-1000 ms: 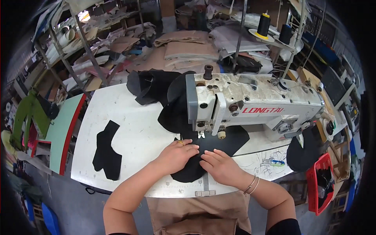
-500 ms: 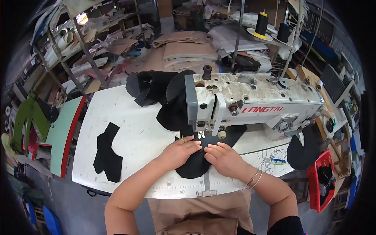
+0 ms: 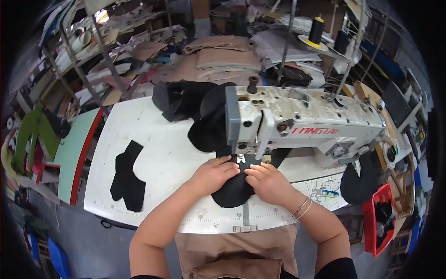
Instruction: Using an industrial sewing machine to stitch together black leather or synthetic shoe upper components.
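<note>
My left hand point(image 3: 214, 175) lies palm down on a black fabric piece point(image 3: 232, 191), its fingers stretched toward the presser foot point(image 3: 241, 158). On the other side of the same piece, my right hand point(image 3: 268, 182) rests with fingers extended and lying flat. The fabric passes beneath the head of a white sewing machine point(image 3: 302, 109), its rounded end toward me. Whether the needle is in the cloth cannot be made out. More black fabric point(image 3: 209, 132) is heaped left of the machine head and behind it.
A separate black cut piece point(image 3: 127, 179) lies on the left of the white table point(image 3: 167, 204). Small blue-handled snips point(image 3: 329, 192) sit right of my right hand. Beyond them are a rounded black piece point(image 3: 360, 183) and a red basket point(image 3: 369, 228). Thread cones point(image 3: 316, 31) stand behind.
The view has shifted slightly. Both hands stay on the fabric by the presser foot, and my right fingers have edged a little farther forward.
</note>
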The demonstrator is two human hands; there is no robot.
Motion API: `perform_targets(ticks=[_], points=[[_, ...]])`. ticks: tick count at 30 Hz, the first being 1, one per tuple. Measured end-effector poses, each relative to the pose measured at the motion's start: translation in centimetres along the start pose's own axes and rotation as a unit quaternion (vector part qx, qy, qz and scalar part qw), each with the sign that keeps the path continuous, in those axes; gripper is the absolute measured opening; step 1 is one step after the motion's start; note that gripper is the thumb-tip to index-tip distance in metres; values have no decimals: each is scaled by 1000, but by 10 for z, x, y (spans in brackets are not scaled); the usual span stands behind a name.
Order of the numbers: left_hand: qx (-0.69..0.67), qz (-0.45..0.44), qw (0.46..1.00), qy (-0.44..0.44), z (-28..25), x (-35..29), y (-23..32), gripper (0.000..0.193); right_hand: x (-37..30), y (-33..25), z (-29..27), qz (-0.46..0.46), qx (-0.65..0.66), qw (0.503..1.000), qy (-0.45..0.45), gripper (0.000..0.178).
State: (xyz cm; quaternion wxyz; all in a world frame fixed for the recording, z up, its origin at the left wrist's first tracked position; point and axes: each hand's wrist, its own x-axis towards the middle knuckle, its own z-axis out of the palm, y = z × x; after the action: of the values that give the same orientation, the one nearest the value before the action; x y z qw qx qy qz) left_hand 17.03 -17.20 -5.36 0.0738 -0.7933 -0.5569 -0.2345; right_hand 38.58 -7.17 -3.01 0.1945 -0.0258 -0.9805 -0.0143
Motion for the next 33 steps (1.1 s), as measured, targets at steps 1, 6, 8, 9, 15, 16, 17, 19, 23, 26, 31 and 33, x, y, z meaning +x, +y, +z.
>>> perform_targets(ticks=[1,6,8,9,15,16,17,19,23,26,31,33], points=[[35,19,999,20,-2,2,2,29,0,-2,-4,-4,-12,1000,-6,21],[170,89,981,29,-2,10,28,21,0,-15,-4,-90,-31,995,-19,22],[162,54,985,-17,-1,9,27,22,0,-8,-4,-102,-20,995,3,22],[55,-15,998,27,-1,9,19,22,-2,-4,-3,-54,38,998,-3,24],[53,-28,998,28,-10,3,21,22,-6,-24,-5,43,26,997,-51,29],[52,-26,998,26,-8,4,21,22,-5,-29,-6,33,-29,997,-61,28],[49,-34,998,21,-7,5,20,21,-6,-32,-6,24,-84,994,-70,27],[48,-36,998,16,-6,7,15,19,-9,-24,-3,1,-79,996,-30,23],[-2,-69,997,26,-8,6,9,23,-24,-15,-4,-40,-88,995,-8,19],[32,21,997,61,-11,13,16,22,-27,-13,-12,-37,-88,995,-20,18],[-147,-204,966,64,-9,16,15,21,-28,4,-26,-21,-80,996,-34,19],[-113,-136,982,73,-5,14,17,21,-28,3,-29,-11,-91,995,-36,24]])
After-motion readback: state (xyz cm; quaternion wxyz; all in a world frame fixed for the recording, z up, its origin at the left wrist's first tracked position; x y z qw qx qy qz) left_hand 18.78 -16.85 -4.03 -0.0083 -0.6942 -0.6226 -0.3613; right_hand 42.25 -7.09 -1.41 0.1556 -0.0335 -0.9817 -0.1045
